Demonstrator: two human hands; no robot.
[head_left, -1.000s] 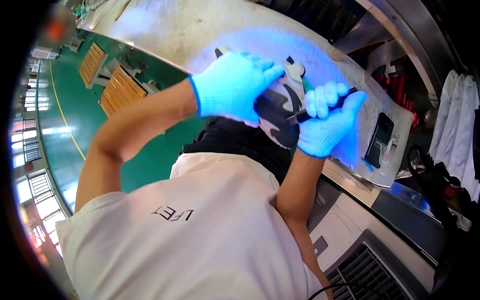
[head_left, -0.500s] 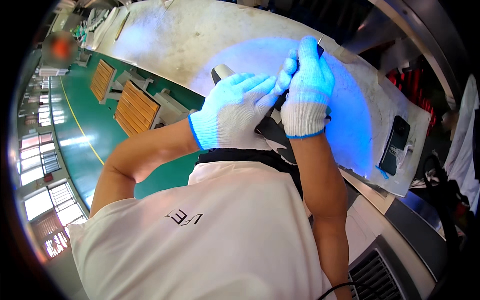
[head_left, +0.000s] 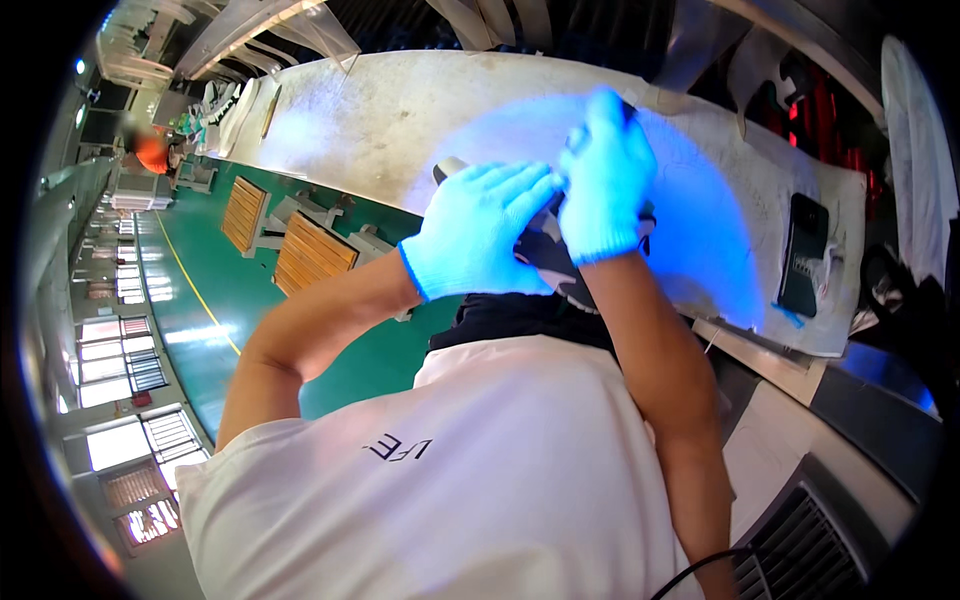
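Under a blue light, a dark shoe [head_left: 552,252] with pale parts lies tilted at the near edge of the bench, mostly covered by my hands. Gloved in knit fabric, my left hand [head_left: 476,228] is laid over the shoe and holds it, fingers close together and pointing right. A pale end of the shoe shows past its knuckles. My right hand [head_left: 608,190], also gloved, is closed just to the right, around a dark-handled tool [head_left: 628,110] whose end shows by the thumb. The tool's other end is hidden.
On the long, stained bench [head_left: 370,110] a dark phone [head_left: 803,250] lies at the right, with clear plastic beside it. Pale shoe parts [head_left: 240,112] sit at the far left. Slatted wooden-topped stands [head_left: 312,252] are on the green floor; a person in orange [head_left: 152,152] is far off.
The whole view has shifted. My right hand has turned, and the thin metal tip seen beside its thumb is out of sight. Blue light covers both gloves fully; my left hand stays on the shoe.
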